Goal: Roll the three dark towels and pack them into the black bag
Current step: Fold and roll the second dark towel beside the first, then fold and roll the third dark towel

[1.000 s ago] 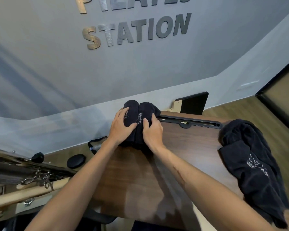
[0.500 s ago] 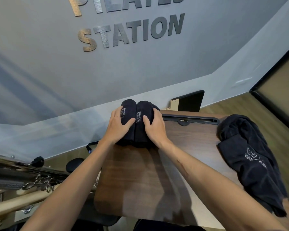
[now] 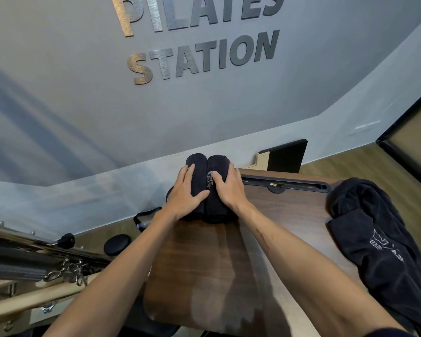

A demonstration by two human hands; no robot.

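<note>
- Two rolled dark towels (image 3: 208,188) lie side by side, touching along their length, at the far edge of the brown wood-grain surface (image 3: 204,276), close to the grey wall.
- The left roll lies under the left hand (image 3: 186,194); the right roll, which shows a pale printed mark between the two hands, lies under the right hand (image 3: 229,188).
- Left grip: the palm lies flat on top of its roll with the fingers nearly straight and spread and the thumb pointing toward the other roll; it presses rather than clasps.
- Right grip: the palm is laid over its roll, the fingers bend down over the far side and the thumb lies along the seam between the rolls; whether the fingers actually close round the cloth cannot be told.
- The third dark towel (image 3: 374,244) lies unrolled and crumpled on the right end of the surface, well apart from the two rolls, with a pale logo showing and one end hanging past the near edge.
- A black slotted bar (image 3: 284,184) runs along the far edge of the surface, just right of the rolls.
- A black panel (image 3: 286,155) stands on the floor behind the surface.
- Metal springs and wooden rails (image 3: 34,276) of exercise equipment sit at the lower left.
- Metal letters (image 3: 204,58) on the wall read "PILATES STATION".
</note>
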